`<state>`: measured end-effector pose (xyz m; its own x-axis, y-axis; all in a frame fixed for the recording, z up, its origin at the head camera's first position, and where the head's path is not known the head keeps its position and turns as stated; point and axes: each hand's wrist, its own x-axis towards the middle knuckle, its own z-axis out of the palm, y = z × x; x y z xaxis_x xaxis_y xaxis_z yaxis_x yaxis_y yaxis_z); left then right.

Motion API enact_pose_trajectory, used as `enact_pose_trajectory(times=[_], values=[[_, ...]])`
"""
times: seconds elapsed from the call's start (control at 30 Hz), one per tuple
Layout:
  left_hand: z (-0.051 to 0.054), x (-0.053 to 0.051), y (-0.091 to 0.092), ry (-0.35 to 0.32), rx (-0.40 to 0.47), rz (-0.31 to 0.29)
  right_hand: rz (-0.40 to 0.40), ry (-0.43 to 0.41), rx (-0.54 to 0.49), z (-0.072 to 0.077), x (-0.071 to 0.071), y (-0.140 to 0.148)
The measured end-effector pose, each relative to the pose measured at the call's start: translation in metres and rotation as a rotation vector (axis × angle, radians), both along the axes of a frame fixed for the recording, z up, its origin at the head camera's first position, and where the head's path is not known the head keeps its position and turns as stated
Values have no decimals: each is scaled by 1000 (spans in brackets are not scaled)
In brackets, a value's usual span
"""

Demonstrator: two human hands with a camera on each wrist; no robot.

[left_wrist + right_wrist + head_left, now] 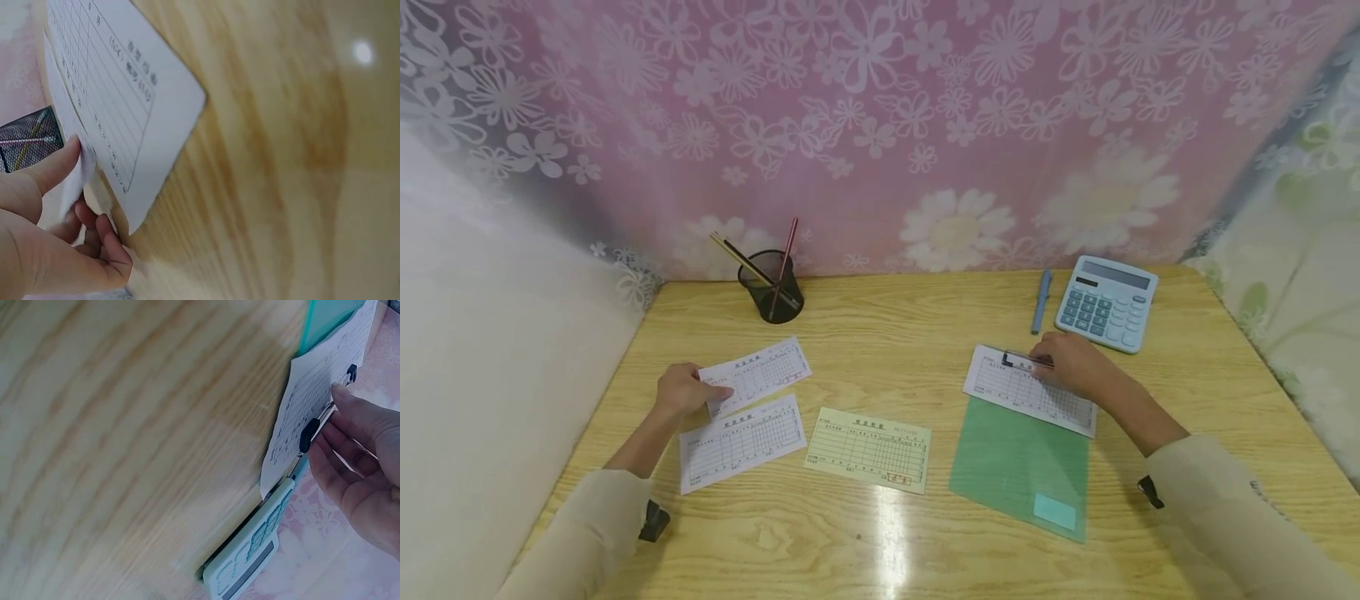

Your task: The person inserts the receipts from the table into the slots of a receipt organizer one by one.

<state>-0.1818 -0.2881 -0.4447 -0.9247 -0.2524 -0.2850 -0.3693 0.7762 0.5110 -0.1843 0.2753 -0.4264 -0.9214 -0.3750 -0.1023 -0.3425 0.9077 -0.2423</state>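
Note:
My left hand (pixel 681 390) pinches the left end of a white printed form (pixel 758 372), thumb on top and fingers below. Just in front of it lies a second white form (pixel 742 443). At the right, a green clipboard (pixel 1018 467) has a white form (pixel 1000 379) across its top, under a metal clip (pixel 1017 361) with black ends. My right hand (pixel 1071 364) grips this clip, with the thumb on its near side and fingers curled behind, as the right wrist view shows. Between the two groups lies a yellow form (pixel 868 450) with a red stamp.
A black mesh pen cup (pixel 782 304) with several pencils stands at the back left. Behind the clipboard are a blue pen (pixel 1041 302) and a light blue calculator (pixel 1107 303). A patterned pink curtain (pixel 865 192) hangs along the back edge of the wooden table (pixel 760 542).

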Motion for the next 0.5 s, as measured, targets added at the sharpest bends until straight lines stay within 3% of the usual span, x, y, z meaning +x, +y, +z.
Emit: enact_pose_trajectory(times=[0.23,0.5], values=[[-4,0,-4,-5,1,-37,12,7,-9,-1,1,-1],[-3,1,-6,-29,92,-67,26,32,-10,-1,1,1]])
